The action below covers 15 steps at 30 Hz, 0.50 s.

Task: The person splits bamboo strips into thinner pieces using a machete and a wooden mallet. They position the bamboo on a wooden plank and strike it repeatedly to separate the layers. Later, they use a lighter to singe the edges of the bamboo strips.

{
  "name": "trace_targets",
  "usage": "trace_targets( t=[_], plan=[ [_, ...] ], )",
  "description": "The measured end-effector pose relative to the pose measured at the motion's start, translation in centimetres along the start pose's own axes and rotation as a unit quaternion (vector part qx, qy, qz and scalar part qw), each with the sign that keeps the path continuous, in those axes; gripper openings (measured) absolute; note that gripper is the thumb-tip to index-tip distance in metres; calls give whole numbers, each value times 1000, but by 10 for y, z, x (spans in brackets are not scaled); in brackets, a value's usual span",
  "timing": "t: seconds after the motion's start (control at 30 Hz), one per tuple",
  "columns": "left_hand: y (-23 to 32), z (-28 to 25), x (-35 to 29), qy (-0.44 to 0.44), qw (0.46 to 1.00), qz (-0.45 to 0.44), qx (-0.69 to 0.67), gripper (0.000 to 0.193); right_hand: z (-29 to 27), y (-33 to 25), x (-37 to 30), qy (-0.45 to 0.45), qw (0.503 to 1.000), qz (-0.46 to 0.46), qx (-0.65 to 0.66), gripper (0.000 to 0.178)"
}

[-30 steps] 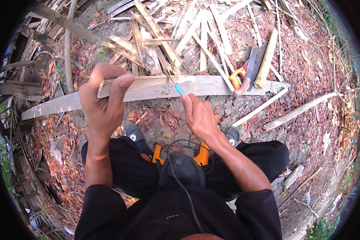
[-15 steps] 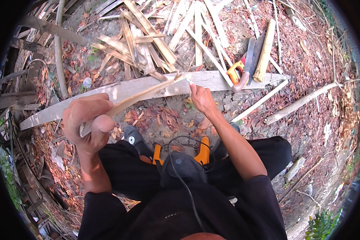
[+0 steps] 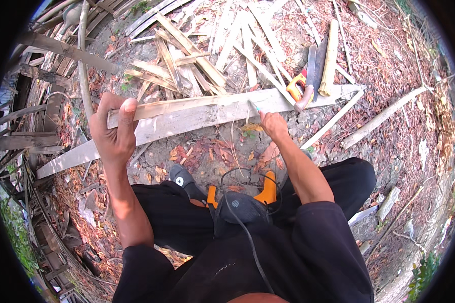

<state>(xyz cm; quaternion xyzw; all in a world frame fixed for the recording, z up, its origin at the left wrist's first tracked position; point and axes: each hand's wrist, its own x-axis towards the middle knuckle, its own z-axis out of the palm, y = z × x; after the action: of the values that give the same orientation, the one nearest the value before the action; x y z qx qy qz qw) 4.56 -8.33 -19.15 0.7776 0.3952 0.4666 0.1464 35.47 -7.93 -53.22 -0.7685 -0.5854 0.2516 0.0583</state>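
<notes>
My left hand (image 3: 115, 121) grips the near-left end of a long pale wooden strip (image 3: 182, 105), thumb upright against it. The strip slants away to the right, over a broad grey plank (image 3: 174, 129) lying on the ground. Closed near the strip's far end, my right hand (image 3: 275, 126) pinches a small pointed tool (image 3: 258, 109). A thin tip and a bit of greenish colour show beyond the fingers; its exact kind is too small to make out.
On the plank's right part lie a handsaw with an orange-red handle (image 3: 297, 87), a machete (image 3: 304, 98) and a round wooden pole (image 3: 329, 58). Split wood strips (image 3: 192, 55) are heaped beyond. A branch (image 3: 384, 117) lies right; stacked timber (image 3: 28, 141) stands left.
The wooden strip has swung lower and flatter over the plank, its held end moving away from me. My right hand has shifted slightly right and nearer, its small tool now showing more.
</notes>
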Motion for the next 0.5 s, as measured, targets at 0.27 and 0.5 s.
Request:
trace_targets(
  t=[0.27,0.5],
  plan=[
    [3,-6,-5,-40,998,39,-1,15,-62,-62,-47,40,971,-6,234,60],
    [14,1,-2,-90,989,115,20,18,-175,-162,-148,-53,925,-236,292,43]
  ],
)
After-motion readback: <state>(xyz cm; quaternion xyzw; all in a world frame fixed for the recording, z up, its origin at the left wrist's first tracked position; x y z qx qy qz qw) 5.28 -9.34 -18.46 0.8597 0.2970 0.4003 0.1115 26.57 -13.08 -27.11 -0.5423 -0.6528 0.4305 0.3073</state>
